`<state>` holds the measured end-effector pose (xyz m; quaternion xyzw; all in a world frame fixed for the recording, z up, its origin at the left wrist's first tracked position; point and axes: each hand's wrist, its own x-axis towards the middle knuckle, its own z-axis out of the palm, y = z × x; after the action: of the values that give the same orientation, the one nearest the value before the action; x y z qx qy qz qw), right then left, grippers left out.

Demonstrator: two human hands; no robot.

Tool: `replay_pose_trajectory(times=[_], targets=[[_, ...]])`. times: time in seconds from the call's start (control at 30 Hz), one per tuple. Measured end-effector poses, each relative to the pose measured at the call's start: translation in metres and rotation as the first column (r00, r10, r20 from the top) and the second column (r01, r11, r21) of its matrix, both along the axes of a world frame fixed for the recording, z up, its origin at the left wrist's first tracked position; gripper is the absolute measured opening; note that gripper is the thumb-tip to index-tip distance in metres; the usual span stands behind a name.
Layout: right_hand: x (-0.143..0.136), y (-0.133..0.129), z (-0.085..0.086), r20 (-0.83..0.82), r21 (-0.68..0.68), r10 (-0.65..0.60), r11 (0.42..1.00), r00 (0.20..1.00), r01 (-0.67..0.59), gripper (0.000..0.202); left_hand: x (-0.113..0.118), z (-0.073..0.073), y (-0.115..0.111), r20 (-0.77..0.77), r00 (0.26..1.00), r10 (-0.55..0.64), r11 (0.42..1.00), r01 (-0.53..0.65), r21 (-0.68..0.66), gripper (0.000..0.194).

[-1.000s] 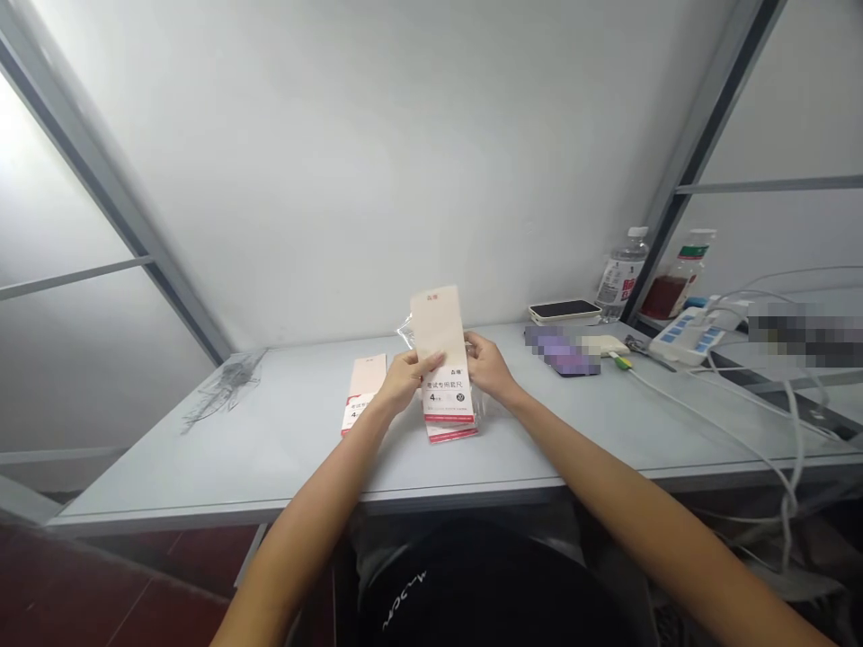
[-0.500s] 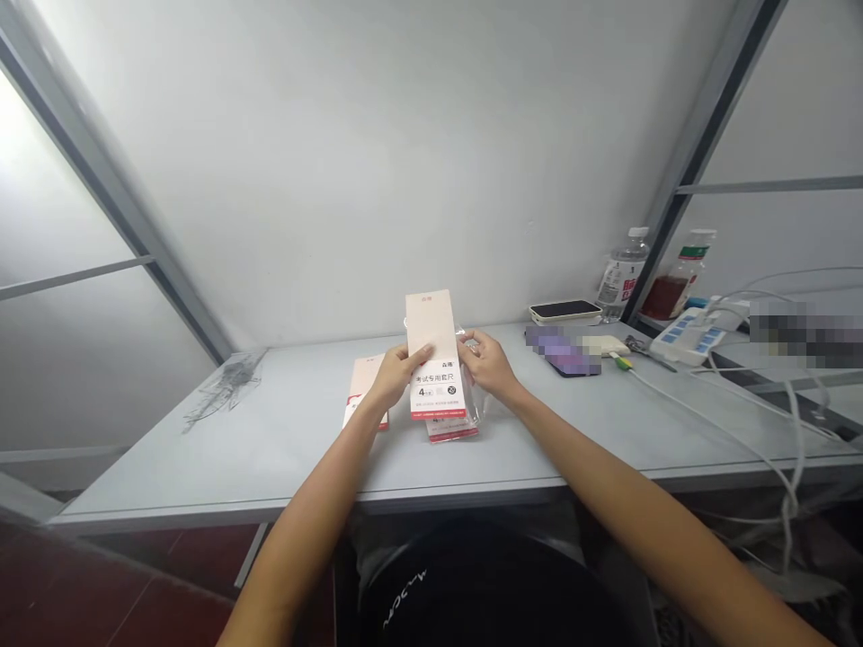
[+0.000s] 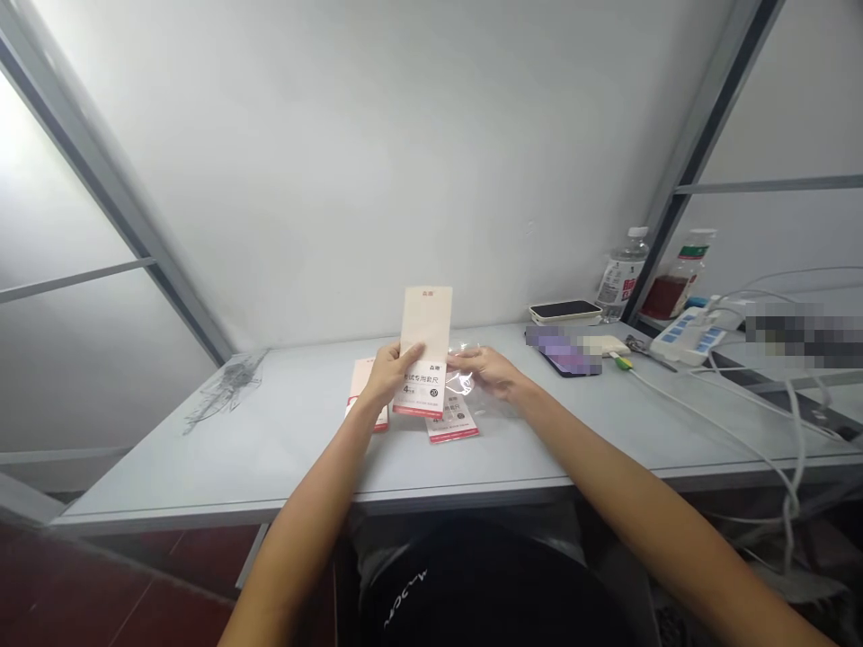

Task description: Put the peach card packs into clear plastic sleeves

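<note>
A pale pink and white packet (image 3: 426, 328) with a red lower edge stands upright in my left hand (image 3: 389, 370), its thumb across the front. My right hand (image 3: 491, 370) pinches a clear plastic wrapper (image 3: 461, 382) just right of the packet. Beneath them a second packet (image 3: 454, 429) of the same kind lies on the grey table (image 3: 283, 449). Another such packet (image 3: 360, 373) lies to the left, partly covered by my left hand and wrist.
To the right are a phone in a light case (image 3: 564, 312), a purple item (image 3: 563, 350), a white power strip (image 3: 689, 337), cables and two bottles, one clear (image 3: 617, 283), one with dark red liquid (image 3: 669, 292). Black scribble marks (image 3: 229, 391) show at left.
My left hand has moved slightly left with the packet. My right hand has shifted slightly right and down with the clear wrapper, and more of the packet beneath shows.
</note>
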<state>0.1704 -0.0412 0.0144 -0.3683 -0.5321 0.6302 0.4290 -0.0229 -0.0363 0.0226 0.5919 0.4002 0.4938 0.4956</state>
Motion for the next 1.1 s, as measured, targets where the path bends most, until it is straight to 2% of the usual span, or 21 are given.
replay_pose_trajectory(times=[0.13,0.27,0.4,0.57,0.77,0.93,1.1], targets=[[0.000,0.001,-0.002,-0.100,0.001,0.024,1.000,0.995,-0.024,0.019,0.000,-0.001,0.002,0.010,0.996,0.093,0.995,-0.093,0.039,0.038],[-0.003,0.000,-0.002,-0.135,0.002,0.039,0.999,0.990,-0.039,0.031,0.000,-0.001,0.001,-0.007,0.991,0.131,0.991,-0.131,0.018,0.039],[-0.002,-0.001,-0.001,-0.058,0.000,0.042,0.999,0.997,-0.042,0.026,0.000,0.001,0.000,-0.035,0.999,0.029,0.999,-0.028,0.028,0.039],[0.006,-0.004,0.007,-0.009,-0.068,0.090,0.994,0.996,-0.091,0.026,-0.005,0.007,-0.004,-0.079,0.997,-0.018,0.994,0.026,0.105,0.036],[0.013,-0.004,0.009,0.037,-0.121,0.049,0.992,0.998,-0.044,0.034,-0.013,0.018,-0.012,-0.204,0.973,-0.110,0.988,0.130,0.088,0.039],[0.007,0.001,0.001,0.058,-0.041,0.038,0.999,0.998,-0.036,0.026,-0.015,0.020,-0.016,-0.290,0.941,-0.173,0.977,0.202,0.073,0.038],[0.005,0.003,-0.002,0.050,0.094,-0.018,0.995,0.999,0.013,0.022,-0.014,0.019,-0.017,-0.264,0.942,-0.208,0.968,0.237,0.083,0.038]])
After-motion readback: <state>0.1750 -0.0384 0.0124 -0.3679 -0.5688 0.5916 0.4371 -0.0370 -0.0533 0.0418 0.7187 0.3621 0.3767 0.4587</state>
